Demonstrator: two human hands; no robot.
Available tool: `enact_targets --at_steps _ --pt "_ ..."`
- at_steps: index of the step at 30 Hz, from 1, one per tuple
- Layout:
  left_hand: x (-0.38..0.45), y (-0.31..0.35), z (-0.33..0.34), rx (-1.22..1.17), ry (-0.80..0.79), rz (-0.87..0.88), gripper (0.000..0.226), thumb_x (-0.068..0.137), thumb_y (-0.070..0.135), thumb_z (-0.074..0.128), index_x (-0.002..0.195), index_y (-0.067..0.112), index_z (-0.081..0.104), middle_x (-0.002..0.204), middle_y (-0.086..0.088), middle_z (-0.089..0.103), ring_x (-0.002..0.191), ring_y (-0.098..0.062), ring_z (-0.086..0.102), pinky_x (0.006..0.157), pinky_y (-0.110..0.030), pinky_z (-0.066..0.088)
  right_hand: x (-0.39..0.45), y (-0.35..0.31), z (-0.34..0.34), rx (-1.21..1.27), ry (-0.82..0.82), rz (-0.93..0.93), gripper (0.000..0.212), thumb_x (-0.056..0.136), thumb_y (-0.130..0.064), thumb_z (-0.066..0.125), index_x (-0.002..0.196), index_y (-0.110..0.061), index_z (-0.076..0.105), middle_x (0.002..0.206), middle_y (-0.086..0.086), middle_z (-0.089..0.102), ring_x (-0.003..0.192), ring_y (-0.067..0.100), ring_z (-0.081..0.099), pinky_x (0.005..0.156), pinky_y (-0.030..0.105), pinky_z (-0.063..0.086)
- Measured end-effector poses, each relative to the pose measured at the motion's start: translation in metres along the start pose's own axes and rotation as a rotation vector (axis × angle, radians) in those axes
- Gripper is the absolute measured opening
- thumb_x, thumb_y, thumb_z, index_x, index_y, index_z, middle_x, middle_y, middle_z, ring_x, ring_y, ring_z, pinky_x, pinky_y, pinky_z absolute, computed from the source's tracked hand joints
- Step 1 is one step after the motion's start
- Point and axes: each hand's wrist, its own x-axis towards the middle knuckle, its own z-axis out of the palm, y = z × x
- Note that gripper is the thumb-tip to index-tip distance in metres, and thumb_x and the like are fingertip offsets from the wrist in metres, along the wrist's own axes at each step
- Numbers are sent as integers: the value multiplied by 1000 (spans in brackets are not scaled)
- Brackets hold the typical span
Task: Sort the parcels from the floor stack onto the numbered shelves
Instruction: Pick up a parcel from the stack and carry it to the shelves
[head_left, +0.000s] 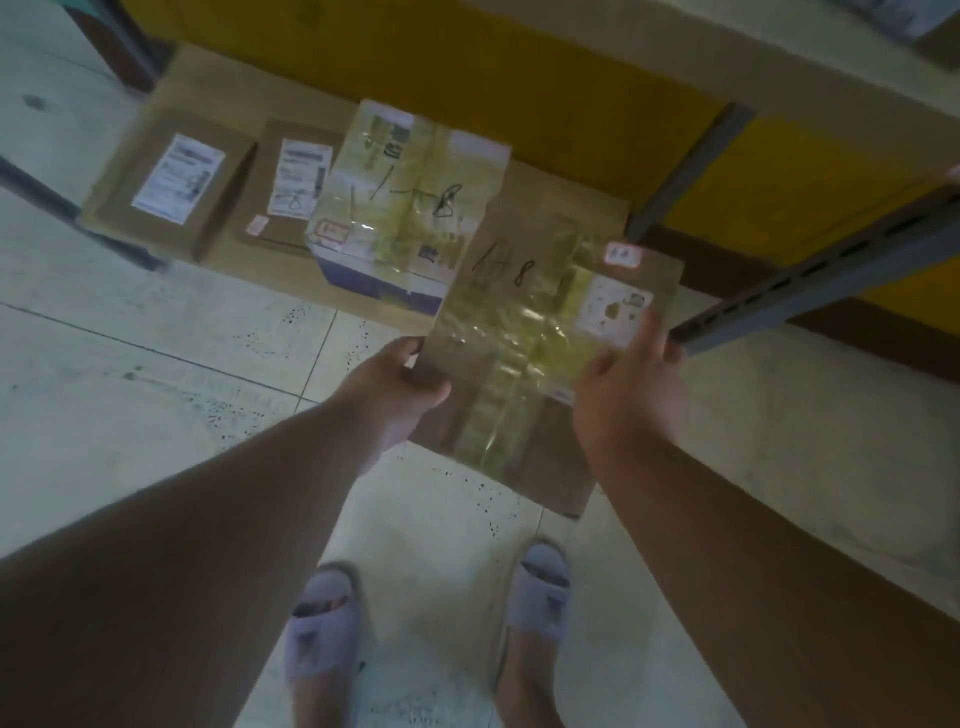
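Head view, looking down at a tiled floor (156, 332) w/ a person's two bare arms reaching fwd. Far left, on a flat sheet of cardboard (561, 197) by a yellow wall, sits a small brown box (166, 202) w/ a white label. Just right of it, a flatter brown parcel (291, 187), also labelled. Next right, a taped white-and-blue box (410, 208) w/ what looks like "1-8" handwritten on top. These 3 are not yet sorted.

Centre: the left hand (400, 384) pinches the left edge of a brown taped parcel (524, 332), thumb on top, so that grip is closed on the parcel. The parcel is held off the floor, tilted, its far corner overlapping the white-and-blue box in view; also marked approx. "1-8". The right hand (628, 384) holds its right edge, thumb over the label; that grip is closed on it too.

Far right: a grey metal shelf rail (831, 265), no shelf nos. visible. Bottom: two feet in grey slippers (327, 629).

Progress, as a judgement: one parcel in hand, not yet shelved; at least 3 left.
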Motion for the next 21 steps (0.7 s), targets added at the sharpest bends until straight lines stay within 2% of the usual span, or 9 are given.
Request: enact_targets --at_steps 2,4,7,10,13,16,18,20,21 --pt "0 7 2 15 -21 30 42 91 27 66 130 39 57 102 -1 69 93 -27 69 86 -53 59 1 3 -3 5 41 18 62 99 -20 44 155 -23 16 152 18 31 121 39 52 89 48 52" --pt "0 13 4 62 -41 63 43 93 29 65 134 38 54 100 2 68 89 -23 68 76 -42 61 0 1 -4 9 27 58 63 99 -19 44 155 -23 16 154 18 28 123 41 51 93 52 52" --pt "11 24 9 195 1 72 45 97 35 60 140 31 49 91 8 60 79 -15 61 60 -29 51 10 -6 3 -29 -14 90 60 99 -19 45 153 -21 19 154 17 26 125 39 49 94 51 51" --pt "28 29 15 254 98 40 44 98 40 57 137 21 50 82 8 53 79 -19 61 73 -38 57 29 -12 23 -41 -60 88 55 98 -20 45 150 -17 26 153 14 27 128 36 46 99 51 49" --pt "39 21 16 249 146 21 42 95 35 60 134 22 51 85 7 56 80 -20 60 82 -41 56 42 -13 47 2 -95 73 53 98 -19 45 149 -16 29 153 13 27 125 36 50 99 51 49" --pt "49 9 17 244 200 55 42 90 31 63 131 26 55 100 4 66 83 -19 59 73 -34 51 55 -13 65 30 -98 29 51 99 -20 45 148 -17 29 152 12 27 118 36 55 95 51 52" --pt "58 4 21 156 248 46 32 89 26 62 121 29 61 97 6 69 76 -12 58 63 -29 46 67 -11 73 20 -80 14 50 100 -20 46 147 -17 32 150 14 32 114 36 58 92 48 53" --pt "66 4 28 66 281 35 18 89 22 59 105 29 64 93 4 70 76 -13 59 66 -30 49 80 -10 79 10 -46 -10 48 99 -19 48 146 -16 36 148 14 36 114 36 57 91 45 51" --pt "72 4 32 34 286 39 18 89 21 58 105 29 63 92 4 69 76 -14 59 68 -31 50 87 -9 81 5 -30 -23 46 99 -18 49 144 -15 38 147 13 37 116 35 56 91 43 50"
